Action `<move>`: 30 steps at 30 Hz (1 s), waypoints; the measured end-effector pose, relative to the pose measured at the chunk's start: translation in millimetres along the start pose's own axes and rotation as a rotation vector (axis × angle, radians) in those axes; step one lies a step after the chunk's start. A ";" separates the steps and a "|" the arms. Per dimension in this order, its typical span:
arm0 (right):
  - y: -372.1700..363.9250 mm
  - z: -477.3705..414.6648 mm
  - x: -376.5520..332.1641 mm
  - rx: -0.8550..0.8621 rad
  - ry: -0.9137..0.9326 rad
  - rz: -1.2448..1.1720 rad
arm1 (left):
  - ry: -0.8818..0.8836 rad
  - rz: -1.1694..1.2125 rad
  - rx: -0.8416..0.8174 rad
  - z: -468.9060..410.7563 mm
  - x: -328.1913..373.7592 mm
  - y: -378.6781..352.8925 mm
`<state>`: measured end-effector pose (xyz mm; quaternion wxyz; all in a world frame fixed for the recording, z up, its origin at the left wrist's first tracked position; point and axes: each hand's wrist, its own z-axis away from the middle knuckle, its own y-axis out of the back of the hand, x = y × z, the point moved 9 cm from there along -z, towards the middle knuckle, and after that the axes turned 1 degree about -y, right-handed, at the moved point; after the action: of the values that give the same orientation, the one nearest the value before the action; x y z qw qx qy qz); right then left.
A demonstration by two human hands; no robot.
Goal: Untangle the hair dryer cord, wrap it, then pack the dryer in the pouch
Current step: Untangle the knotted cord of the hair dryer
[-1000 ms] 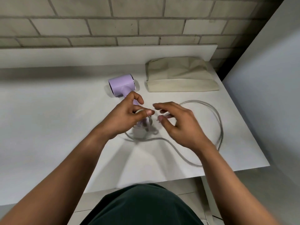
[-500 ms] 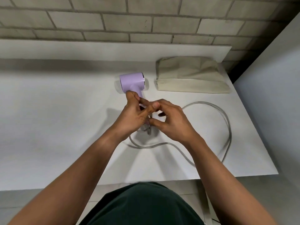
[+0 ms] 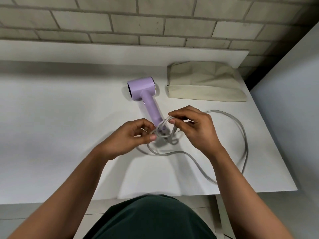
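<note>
Right now both hands pinch the tangled grey rubber cord at the lilac plastic hair dryer handle's end, mid white desk: left hand fingers closed on loops, right hand fingers holding a strand. Beige fabric pouch lies flat nr dryer, back-right.

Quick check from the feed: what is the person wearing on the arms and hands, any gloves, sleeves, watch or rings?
Nothing visible. The left hand and right hand are bare, with no gloves or rings showing. Both forearms are uncovered to the frame edge: no sleeves, watch or wristband. The only clothing in view is a dark green garment at the bottom.
</note>
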<state>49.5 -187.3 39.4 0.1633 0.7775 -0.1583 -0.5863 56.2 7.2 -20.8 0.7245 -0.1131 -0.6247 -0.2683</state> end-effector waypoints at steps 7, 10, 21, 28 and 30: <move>6.4 4.3 -1.0 -0.006 0.024 0.066 | -0.044 0.146 0.215 3.5 1.9 20.2; 7.5 6.4 -1.3 0.033 0.016 0.104 | -0.080 0.047 0.242 2.1 13.5 21.4; 12.5 14.0 11.7 0.133 -0.178 0.084 | -0.085 -0.093 0.248 -4.5 30.6 1.1; -10.3 26.2 -37.6 -0.053 0.302 0.630 | -0.152 -0.134 0.331 -1.0 40.0 -0.2; -15.2 28.7 -46.8 -0.066 0.424 0.759 | -0.171 -0.140 0.332 -0.3 42.3 -2.4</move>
<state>10.4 -155.2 65.5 0.4210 0.7618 -0.3771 -0.3166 58.3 -5.4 19.6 0.6569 0.0293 -0.7261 -0.2008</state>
